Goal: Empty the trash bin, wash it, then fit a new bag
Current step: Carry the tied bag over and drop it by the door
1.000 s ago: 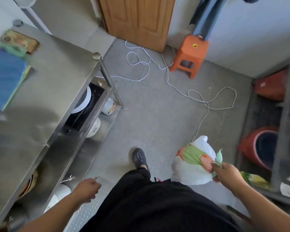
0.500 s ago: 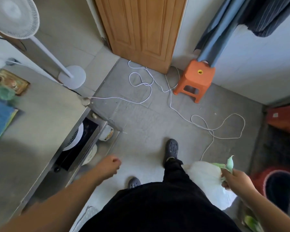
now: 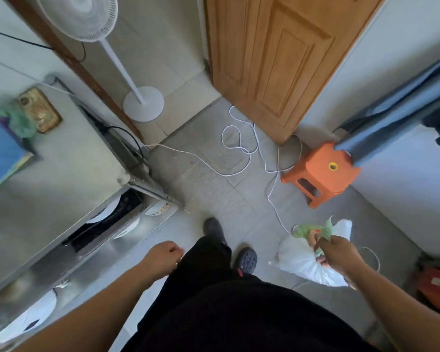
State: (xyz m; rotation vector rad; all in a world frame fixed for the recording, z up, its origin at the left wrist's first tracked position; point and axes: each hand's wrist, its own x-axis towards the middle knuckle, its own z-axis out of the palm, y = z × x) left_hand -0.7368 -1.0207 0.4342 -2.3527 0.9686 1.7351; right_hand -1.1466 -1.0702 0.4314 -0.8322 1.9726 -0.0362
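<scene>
My right hand [image 3: 337,254] grips the gathered green neck of a full white trash bag [image 3: 302,260], which hangs at my right side just above the floor. Green and red waste shows through the bag's top. My left hand [image 3: 163,255] swings beside my left leg with loosely curled fingers and holds nothing. No trash bin can be made out in this view.
A steel table [image 3: 61,174] with shelves of bowls runs along the left. Ahead are a wooden door [image 3: 277,59], a white standing fan [image 3: 142,102], an orange stool [image 3: 323,174] and a white cable [image 3: 239,153] looping over the grey floor. A red tub [image 3: 437,290] sits at the far right.
I have walked forward toward the door; the fan and door now fill more of the view. The bag stays in my right hand, and my left hand has swung in beside my leg.
</scene>
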